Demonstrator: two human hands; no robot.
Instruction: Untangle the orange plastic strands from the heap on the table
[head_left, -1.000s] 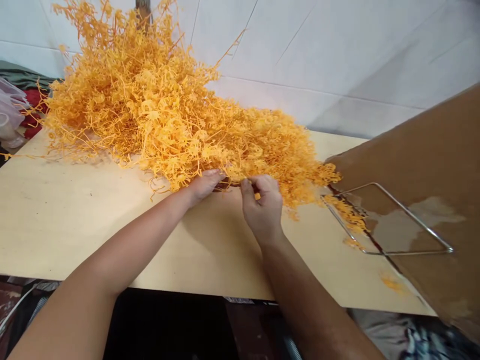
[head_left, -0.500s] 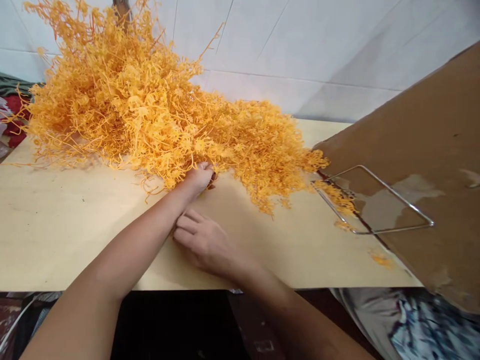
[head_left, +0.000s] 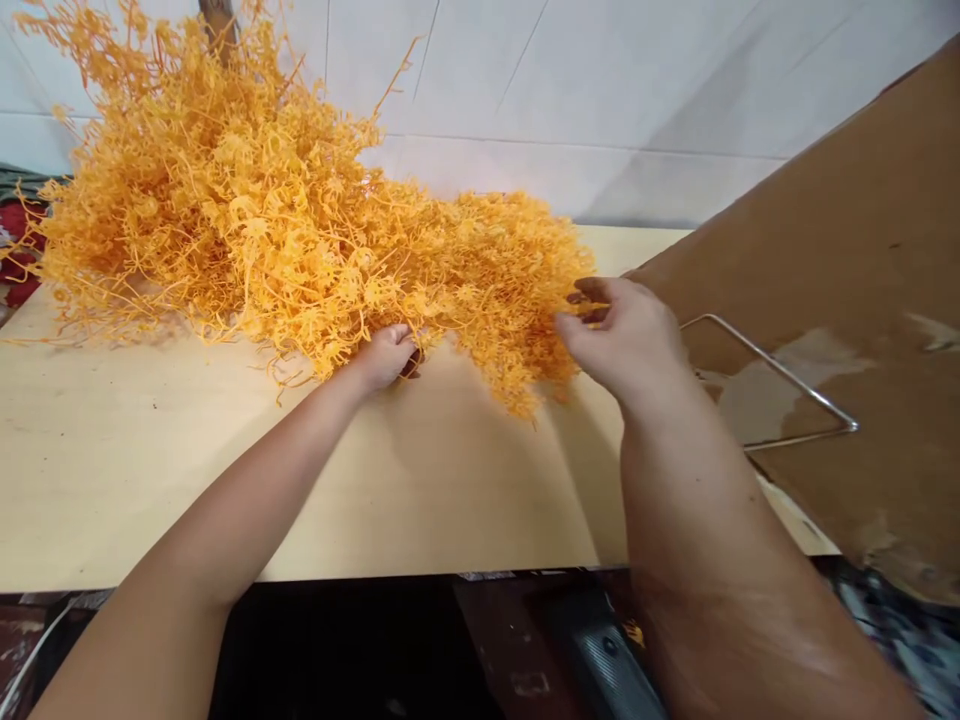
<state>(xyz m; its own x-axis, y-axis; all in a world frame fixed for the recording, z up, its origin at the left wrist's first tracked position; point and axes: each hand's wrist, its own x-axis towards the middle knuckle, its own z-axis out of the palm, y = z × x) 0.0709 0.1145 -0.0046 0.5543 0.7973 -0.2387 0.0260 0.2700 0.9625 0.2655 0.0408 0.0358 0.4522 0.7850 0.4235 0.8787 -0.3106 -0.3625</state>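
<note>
A large pile of orange artificial sprigs (head_left: 262, 220) lies across the back of the pale table (head_left: 465, 480). My left hand (head_left: 388, 355) is closed at the pile's front edge, its fingers wrapped round something dark, perhaps stems, which is mostly hidden. At the right end of the pile is my right hand (head_left: 626, 330), thumb and fingers apart, with the fingertips touching the outer orange sprigs. Whether it grips any of them is not clear.
A large brown cardboard box (head_left: 840, 250) leans at the right, with a bent metal wire frame (head_left: 795, 385) against it. Pale wall tiles (head_left: 585, 90) rise behind the table. Red and green items (head_left: 19, 240) show at the far left.
My right hand has moved from beside my left wrist over to the right end of the orange pile, and its fingers have opened. My left hand stays closed at the front edge.
</note>
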